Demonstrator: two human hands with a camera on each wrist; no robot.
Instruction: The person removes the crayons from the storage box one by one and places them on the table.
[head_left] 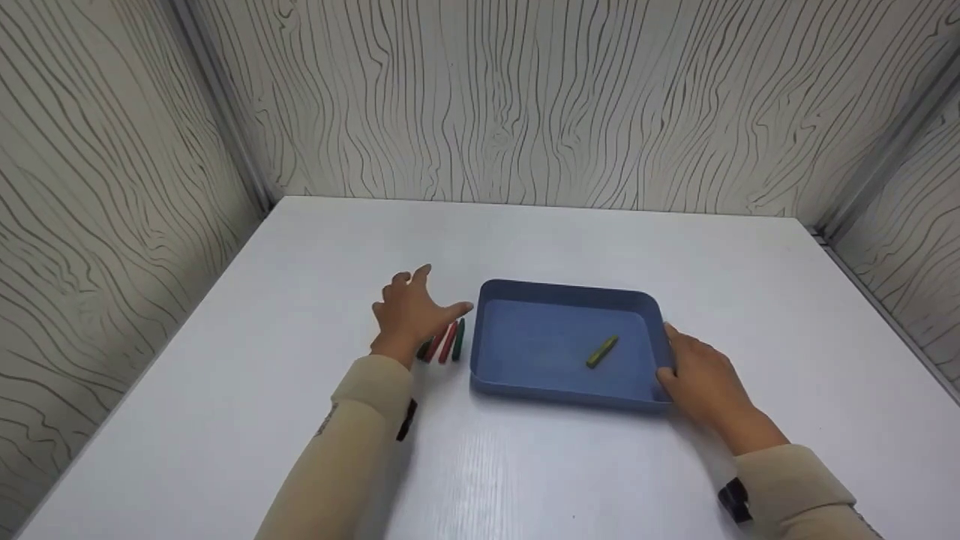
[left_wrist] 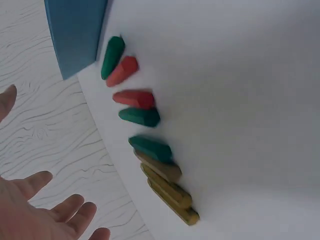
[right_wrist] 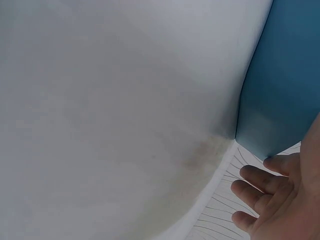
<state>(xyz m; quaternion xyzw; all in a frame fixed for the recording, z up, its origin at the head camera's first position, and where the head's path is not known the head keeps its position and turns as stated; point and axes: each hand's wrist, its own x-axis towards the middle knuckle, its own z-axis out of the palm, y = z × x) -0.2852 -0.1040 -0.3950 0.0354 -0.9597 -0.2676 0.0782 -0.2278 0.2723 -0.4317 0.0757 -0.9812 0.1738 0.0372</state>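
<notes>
A blue rectangular tray [head_left: 540, 334] sits on the white table, with one olive-yellow crayon [head_left: 602, 351] lying inside it. My right hand [head_left: 705, 379] grips the tray's right side, thumb over the rim and fingers along the outer wall. Left of the tray hovers my left hand [head_left: 411, 315], fingers spread and holding nothing. Below it lies a row of crayons: a green crayon [left_wrist: 113, 57] nearest the tray, then a red crayon [left_wrist: 122, 71] and others in red, green, brown [left_wrist: 159, 166] and yellow [left_wrist: 167, 186]. From the head, the left hand and wrist hide part of this row.
The white table [head_left: 525, 480] reaches back to a panel [head_left: 495, 105] with a wood-grain line pattern. Similar panels stand at the left and right. A dark device [head_left: 735, 500] is strapped at the right wrist, and another [head_left: 407, 420] at the left.
</notes>
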